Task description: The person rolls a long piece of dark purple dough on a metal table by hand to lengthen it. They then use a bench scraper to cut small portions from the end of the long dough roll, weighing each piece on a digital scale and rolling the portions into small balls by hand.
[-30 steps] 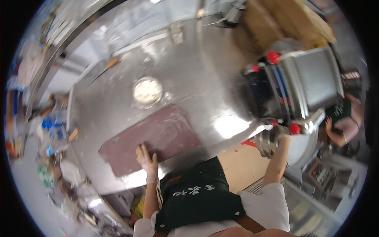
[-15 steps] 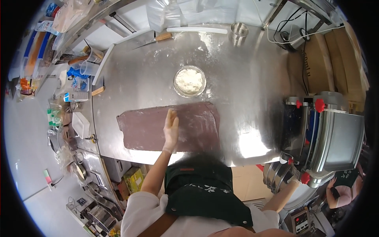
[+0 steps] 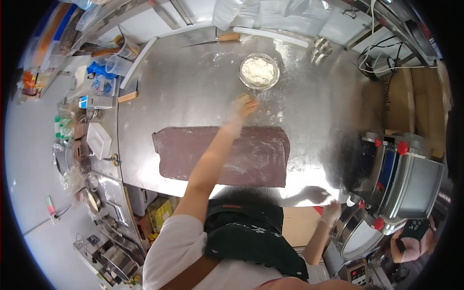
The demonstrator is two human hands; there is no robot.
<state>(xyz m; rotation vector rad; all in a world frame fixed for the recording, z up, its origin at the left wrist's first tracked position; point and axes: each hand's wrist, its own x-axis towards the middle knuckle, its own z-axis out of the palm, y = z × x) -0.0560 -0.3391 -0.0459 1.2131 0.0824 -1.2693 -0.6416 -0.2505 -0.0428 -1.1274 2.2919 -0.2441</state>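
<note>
A wide sheet of purplish-brown dough (image 3: 251, 159), dusted with flour, lies on the steel table along its near edge. My left hand (image 3: 245, 105) is stretched out past the dough's far edge, just short of a round bowl (image 3: 260, 89) of white flour (image 3: 257, 70). Motion smears its fingers, and whatever they may hold does not show. At the table's near right edge, beside a dough sheeter machine (image 3: 408, 179), is my right hand (image 3: 331, 211). It too is blurred, so its fingers cannot be read.
A knife with a wooden handle (image 3: 228, 37), a white rod (image 3: 270, 36) and a metal cup (image 3: 322, 47) stand or lie along the table's back. Containers and a white tray (image 3: 99, 140) crowd the left side. Another person (image 3: 414, 239) is at the far lower right.
My left hand has moved from above the dough to beyond its far edge, toward the bowl. My right hand has come away from the machine toward the table. The view has shifted slightly.
</note>
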